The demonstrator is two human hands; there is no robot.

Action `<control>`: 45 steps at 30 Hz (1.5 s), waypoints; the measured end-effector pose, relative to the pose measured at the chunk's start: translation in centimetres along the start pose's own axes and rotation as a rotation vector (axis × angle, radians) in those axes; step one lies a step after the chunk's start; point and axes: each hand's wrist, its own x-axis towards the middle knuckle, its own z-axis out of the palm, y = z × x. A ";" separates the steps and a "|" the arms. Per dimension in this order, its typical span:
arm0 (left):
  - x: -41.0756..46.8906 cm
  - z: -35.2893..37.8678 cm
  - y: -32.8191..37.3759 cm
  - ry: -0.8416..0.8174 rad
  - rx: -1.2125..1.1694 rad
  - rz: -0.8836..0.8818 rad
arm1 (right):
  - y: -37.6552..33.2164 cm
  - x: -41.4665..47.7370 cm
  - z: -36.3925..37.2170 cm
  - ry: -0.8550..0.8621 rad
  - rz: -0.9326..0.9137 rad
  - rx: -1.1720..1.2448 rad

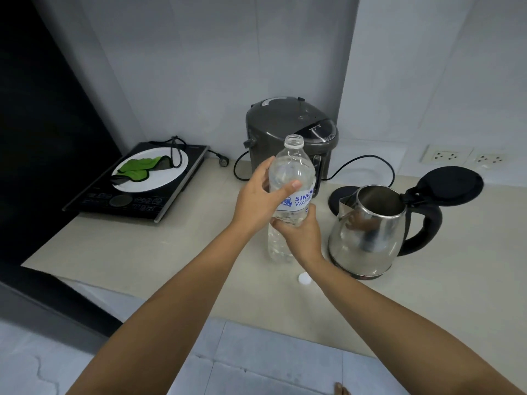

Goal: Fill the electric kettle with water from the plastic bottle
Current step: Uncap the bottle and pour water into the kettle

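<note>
A clear plastic water bottle (291, 166) with a white and blue label stands upright and uncapped on the counter. My left hand (258, 199) grips its upper body from the left. My right hand (299, 238) wraps around its lower half from the right. The white cap (304, 278) lies on the counter just in front of the bottle. Right of the bottle sits the steel electric kettle (368, 232) with a black handle, its black lid (450, 185) hinged fully open.
A grey thermo pot (288, 129) stands behind the bottle, its black cord trailing across the counter. An induction cooker (94, 202) at the left carries a white plate (171, 178) with a green cloth. Wall sockets (446, 156) are at the right. The counter edge (176, 297) runs in front.
</note>
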 end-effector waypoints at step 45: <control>-2.0 16.6 -5.9 -0.392 0.007 -0.241 | -0.9 -8.0 -30.0 -0.196 0.340 -0.582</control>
